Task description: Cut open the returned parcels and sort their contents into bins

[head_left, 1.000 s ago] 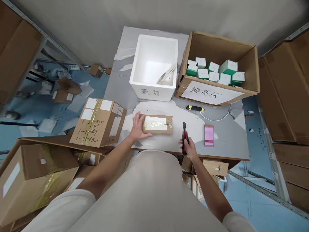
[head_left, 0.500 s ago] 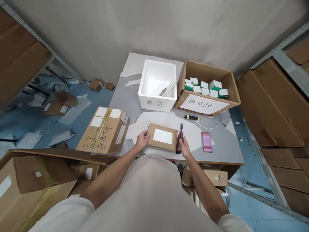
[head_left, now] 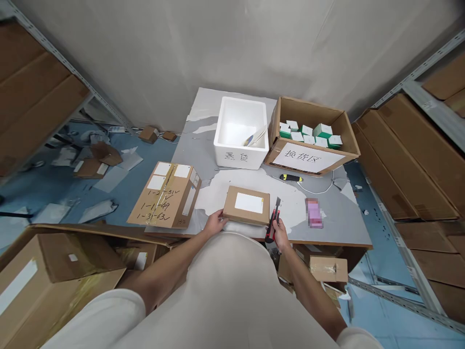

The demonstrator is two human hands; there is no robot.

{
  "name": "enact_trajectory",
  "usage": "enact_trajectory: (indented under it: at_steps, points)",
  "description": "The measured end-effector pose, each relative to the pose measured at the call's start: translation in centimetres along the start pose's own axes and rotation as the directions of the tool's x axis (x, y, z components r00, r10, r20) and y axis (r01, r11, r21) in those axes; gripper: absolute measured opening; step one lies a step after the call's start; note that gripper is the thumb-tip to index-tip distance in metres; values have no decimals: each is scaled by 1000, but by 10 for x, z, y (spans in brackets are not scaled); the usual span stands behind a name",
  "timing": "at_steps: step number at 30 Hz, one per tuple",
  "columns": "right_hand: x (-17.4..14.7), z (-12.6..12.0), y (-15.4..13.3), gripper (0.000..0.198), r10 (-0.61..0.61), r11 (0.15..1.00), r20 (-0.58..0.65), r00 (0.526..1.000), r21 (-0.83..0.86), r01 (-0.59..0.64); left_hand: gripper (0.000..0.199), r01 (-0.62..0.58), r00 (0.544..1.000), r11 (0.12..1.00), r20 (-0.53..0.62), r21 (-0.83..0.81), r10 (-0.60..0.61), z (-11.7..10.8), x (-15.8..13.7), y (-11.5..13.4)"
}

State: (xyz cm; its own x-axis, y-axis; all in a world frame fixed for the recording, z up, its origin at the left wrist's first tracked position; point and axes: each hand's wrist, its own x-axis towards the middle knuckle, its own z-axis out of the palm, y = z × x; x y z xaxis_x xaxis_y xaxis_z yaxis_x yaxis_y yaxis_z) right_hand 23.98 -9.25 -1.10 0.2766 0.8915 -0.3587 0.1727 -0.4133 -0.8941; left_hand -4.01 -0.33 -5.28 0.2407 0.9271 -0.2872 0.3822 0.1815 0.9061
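A small cardboard box (head_left: 229, 201) with a white label lies in front of me on the table. My left hand (head_left: 215, 223) has its fingers closed on the box's near left corner. The right hand (head_left: 280, 233) grips a red and black utility knife (head_left: 272, 226), its blade end pointing away from me, beside the box's right side. Whether the knife touches the box I cannot tell. Farther off lies a yellow and black cutter (head_left: 290, 178).
A white foam bin (head_left: 240, 159) and an open carton (head_left: 312, 162) holding several green-white boxes stand at the back of the table (head_left: 203, 104). A taped carton (head_left: 160, 203) is on the left, a pink blurred item (head_left: 314, 213) on the right. Shelves flank both sides.
My left hand has slid from the box's left edge to its near corner. The right hand and knife have come nearer the table's front edge. More of the box's front side shows.
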Motion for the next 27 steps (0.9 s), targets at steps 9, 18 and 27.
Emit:
enact_trajectory:
  at_steps: [9, 18, 27]
  points:
    - [46, -21, -35, 52, 2, 997, -107, 994, 82, 7, 40, -136, 975, 965, -143, 223, 170, 0, 19, 44]
    - [53, -20, -89, 43, -189, 881, -40, 981, -448, 152, 34, -671, 726, 582, 245, 460, 643, 29, 21, 46]
    - [67, 38, -152, 36, 27, 98, 605, 796, -794, 600, 33, -688, 713, 567, 275, 454, 645, 28, 34, 37]
